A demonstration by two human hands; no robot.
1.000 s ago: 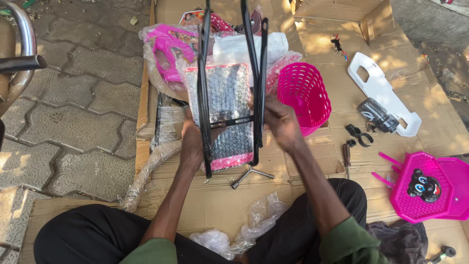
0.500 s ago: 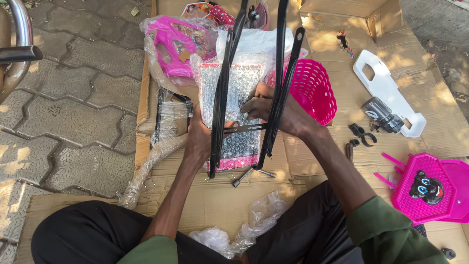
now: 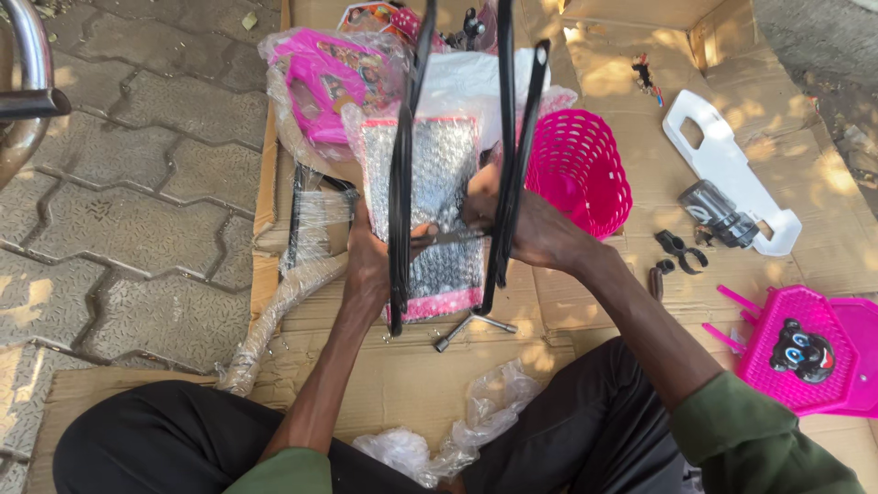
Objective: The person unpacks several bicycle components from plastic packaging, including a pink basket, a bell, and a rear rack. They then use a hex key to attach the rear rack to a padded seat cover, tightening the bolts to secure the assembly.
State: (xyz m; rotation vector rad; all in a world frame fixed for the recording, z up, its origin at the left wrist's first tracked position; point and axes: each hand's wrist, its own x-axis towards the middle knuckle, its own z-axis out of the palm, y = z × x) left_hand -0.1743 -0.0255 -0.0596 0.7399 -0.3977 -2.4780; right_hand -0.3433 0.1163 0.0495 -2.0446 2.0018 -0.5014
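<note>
Black fork frame (image 3: 402,183) stood upright over the bubble-wrapped part (image 3: 439,183), left of the pink basket (image 3: 585,169). Left hand (image 3: 366,261) and right hand (image 3: 530,229) each gripped a leg; best kept steady and parallel.

a pink basket (image 3: 585,169) lies on the flat cardboard (image 3: 585,82). right of the basket is a white plastic plate (image 3: 732,165). below that plate sits a pink seat with a bear face (image 3: 805,352). left of the basket are grey paving stones (image 3: 128,201).
</note>
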